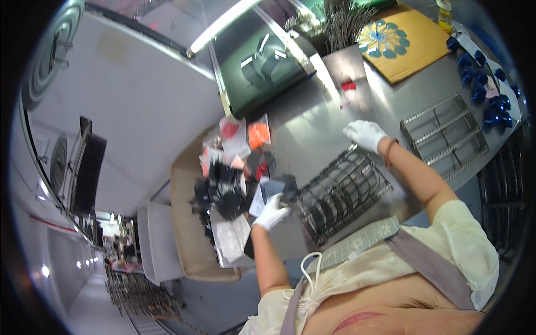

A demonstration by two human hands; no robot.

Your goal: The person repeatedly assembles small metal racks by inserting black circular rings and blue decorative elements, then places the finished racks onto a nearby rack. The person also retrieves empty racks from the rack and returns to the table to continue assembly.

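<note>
My left hand [271, 213], in a white glove, is beside a pile of dark, glossy plastic pieces [228, 192]. Its fingers look apart, close to a thin grey-blue piece [273, 188]; blur hides whether they touch. My right hand [365, 135], also gloved in white, is just above the far end of a wire rack [340, 192]. The right fingers are bent together, and whatever may be between them cannot be made out. Curved dark pieces stand in a row inside the rack, which lies slanted in front of me on the metal table [304, 128].
An empty-looking metal frame [445, 134] lies at the right, near shiny blue pieces [494, 109]. Orange and white packets [258, 134] sit in a beige tray [184, 245] at the left. Beyond are a green conveyor belt [262, 72], a brown board [416, 56] and a small red object [348, 85].
</note>
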